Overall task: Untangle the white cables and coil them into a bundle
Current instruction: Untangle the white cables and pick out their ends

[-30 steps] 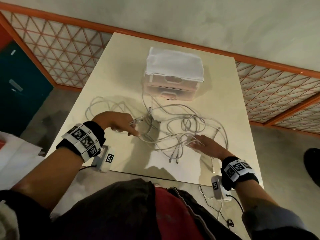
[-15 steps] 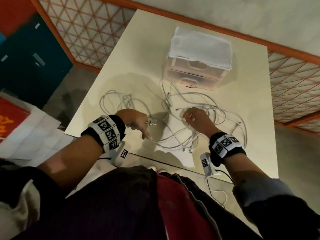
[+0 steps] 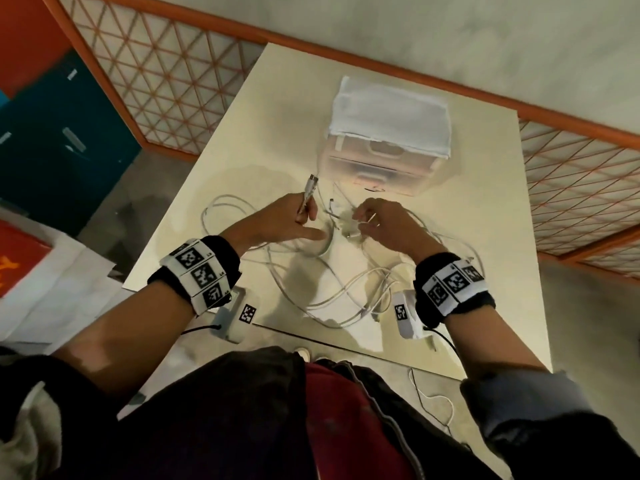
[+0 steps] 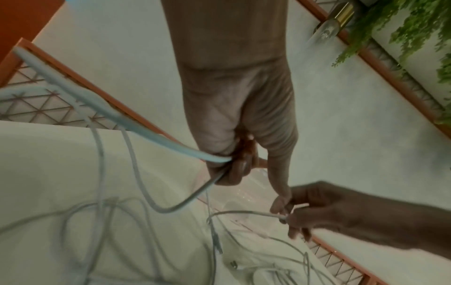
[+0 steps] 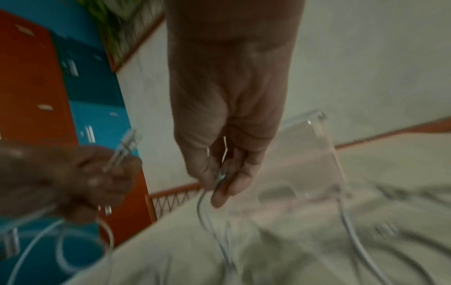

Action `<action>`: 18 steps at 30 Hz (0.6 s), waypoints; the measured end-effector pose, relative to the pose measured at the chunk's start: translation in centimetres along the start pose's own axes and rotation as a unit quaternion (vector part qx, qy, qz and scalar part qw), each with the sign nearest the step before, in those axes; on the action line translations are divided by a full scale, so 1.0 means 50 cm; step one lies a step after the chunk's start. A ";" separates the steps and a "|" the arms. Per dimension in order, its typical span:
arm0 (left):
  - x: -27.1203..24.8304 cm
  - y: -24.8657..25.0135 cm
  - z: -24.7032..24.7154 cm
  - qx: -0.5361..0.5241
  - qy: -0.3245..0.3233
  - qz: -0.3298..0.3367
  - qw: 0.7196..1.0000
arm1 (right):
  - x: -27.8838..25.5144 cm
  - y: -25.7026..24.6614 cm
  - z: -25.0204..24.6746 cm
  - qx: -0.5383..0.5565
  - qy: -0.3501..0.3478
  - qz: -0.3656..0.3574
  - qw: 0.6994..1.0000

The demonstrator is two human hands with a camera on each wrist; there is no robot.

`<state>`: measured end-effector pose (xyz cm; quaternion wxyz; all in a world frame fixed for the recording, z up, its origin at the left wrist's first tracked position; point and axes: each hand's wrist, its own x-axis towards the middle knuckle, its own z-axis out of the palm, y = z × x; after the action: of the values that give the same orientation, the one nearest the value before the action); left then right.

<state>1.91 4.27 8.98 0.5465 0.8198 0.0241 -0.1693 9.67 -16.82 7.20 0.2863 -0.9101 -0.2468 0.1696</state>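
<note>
White cables (image 3: 332, 292) cross a cream table (image 3: 485, 237); black-and-white checkered wristbands (image 3: 199, 271); orange-lattice railing (image 3: 156, 81).

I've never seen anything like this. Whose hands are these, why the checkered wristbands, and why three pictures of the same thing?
No robot here: a person works with bare hands. The big picture comes from a camera on their head, looking down. The other two come from small cameras strapped under each wrist, looking along the hand, so each shows one hand close up. The black-and-white patterned wristbands sit on the wrists beside those cameras.

On the cream table lies a tangle of white cables, with a clear plastic drawer box behind it, a white cloth on top.

The left hand grips a cable with its USB plug sticking up. The right hand pinches another cable's end between its fingertips. Both hands are raised a little above the pile.
</note>
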 end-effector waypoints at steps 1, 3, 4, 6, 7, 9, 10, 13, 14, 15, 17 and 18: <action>0.004 0.008 0.000 -0.010 0.007 0.020 1.000 | 0.001 -0.024 -0.029 0.021 -0.008 -0.019 1.000; 0.011 0.021 0.005 -0.014 0.018 0.055 0.998 | -0.003 -0.072 -0.073 0.056 -0.035 -0.052 0.996; 0.015 0.031 0.008 -0.007 0.025 0.069 0.997 | -0.006 -0.096 -0.092 0.080 -0.045 -0.062 0.994; 0.018 0.046 0.015 0.012 0.035 0.098 0.995 | -0.011 -0.135 -0.115 0.141 -0.051 -0.076 0.986; 0.017 0.054 0.017 0.024 0.033 0.109 0.993 | -0.011 -0.148 -0.121 0.168 -0.040 -0.083 0.981; 0.017 0.070 0.021 0.018 0.024 0.120 0.992 | -0.007 -0.163 -0.128 0.216 0.014 -0.097 0.971; 0.019 0.074 0.023 -0.004 0.026 0.118 0.993 | -0.004 -0.164 -0.124 0.237 0.055 -0.097 0.965; 0.021 0.087 0.019 -0.100 0.050 0.118 0.987 | 0.000 -0.150 -0.103 0.285 0.127 -0.054 0.949; 0.023 0.091 0.016 -0.124 0.052 0.127 0.983 | -0.002 -0.144 -0.092 0.301 0.096 -0.028 0.948; 0.021 0.097 0.014 -0.136 0.053 0.136 0.980 | -0.006 -0.133 -0.075 0.309 0.043 -0.006 0.950; 0.020 0.111 0.002 -0.141 0.066 0.163 0.974 | -0.014 -0.118 -0.043 0.292 -0.070 0.016 0.954; 0.021 0.118 -0.004 -0.151 0.074 0.173 0.970 | -0.018 -0.111 -0.026 0.272 -0.108 0.017 0.956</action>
<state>4.28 1.94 13.97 0.6818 0.7296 -0.0526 -0.0056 7.55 -13.91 11.73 0.4916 -0.7781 -0.2051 0.3329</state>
